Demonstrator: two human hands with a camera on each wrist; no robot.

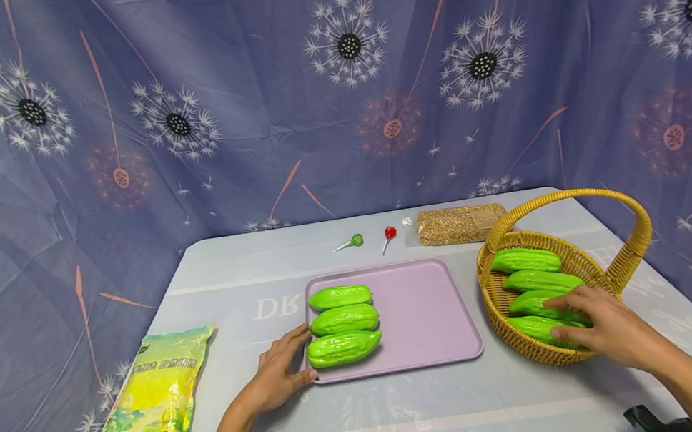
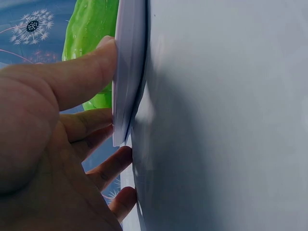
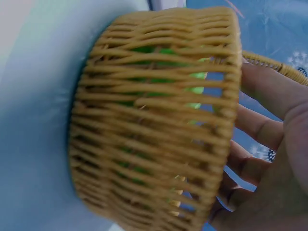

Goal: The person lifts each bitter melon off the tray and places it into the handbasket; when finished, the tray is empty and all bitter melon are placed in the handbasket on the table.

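Observation:
My left hand point(image 1: 279, 372) rests at the left edge of a lilac tray point(image 1: 426, 318). Its thumb point(image 2: 91, 72) and forefinger touch the tray's rim, while the other fingers reach down to the table. Three bright green bitter melons point(image 1: 344, 348) lie stacked front to back on the tray's left side. At the right, my right hand point(image 1: 612, 324) reaches over the near rim of a wicker basket point(image 1: 502, 323). Several more bitter melons point(image 1: 526, 260) lie inside. The spread thumb and fingers overlap the two nearest ones, and the basket's wall hides the fingertips in the right wrist view.
A yellow-green printed bag point(image 1: 149, 406) lies at the table's left. Behind the tray are a green lollipop point(image 1: 357, 240), a red lollipop point(image 1: 390, 233) and a clear pack of grains point(image 1: 457, 224). The basket's tall handle point(image 1: 632, 256) arches above it. A dandelion-print curtain point(image 1: 279, 94) hangs behind.

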